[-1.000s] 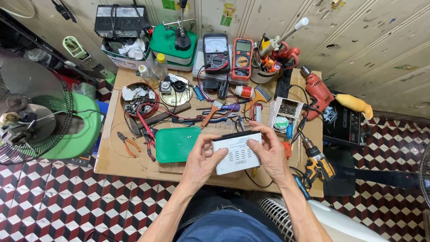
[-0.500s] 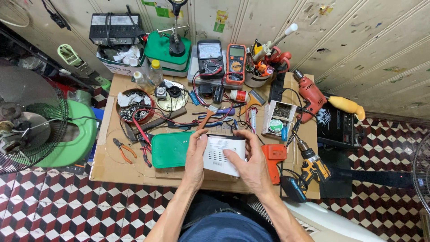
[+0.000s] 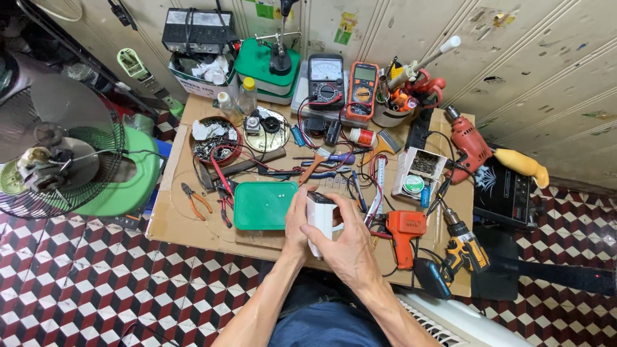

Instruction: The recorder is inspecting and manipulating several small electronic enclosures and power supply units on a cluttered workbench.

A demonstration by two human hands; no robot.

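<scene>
Both my hands hold a small white box-shaped device [image 3: 319, 217] stood on its edge above the front of the cardboard-covered workbench [image 3: 186, 225]. My left hand [image 3: 295, 222] grips its left side with the thumb on top. My right hand [image 3: 346, 243] wraps its right and near side, covering most of it. A green plastic lid [image 3: 263, 205] lies flat just left of my hands.
Orange glue gun [image 3: 403, 232] and yellow cordless drill [image 3: 461, 249] lie right of my hands. Pliers [image 3: 195, 199], a brush, wires, a bowl of screws [image 3: 214, 141], two multimeters [image 3: 344, 87] and a red drill [image 3: 469, 144] crowd the bench. A fan [image 3: 58, 160] stands at left.
The white device lay flat and wide between my hands; now it is turned up on edge, with my hands closer together around it. The view has shifted slightly.
</scene>
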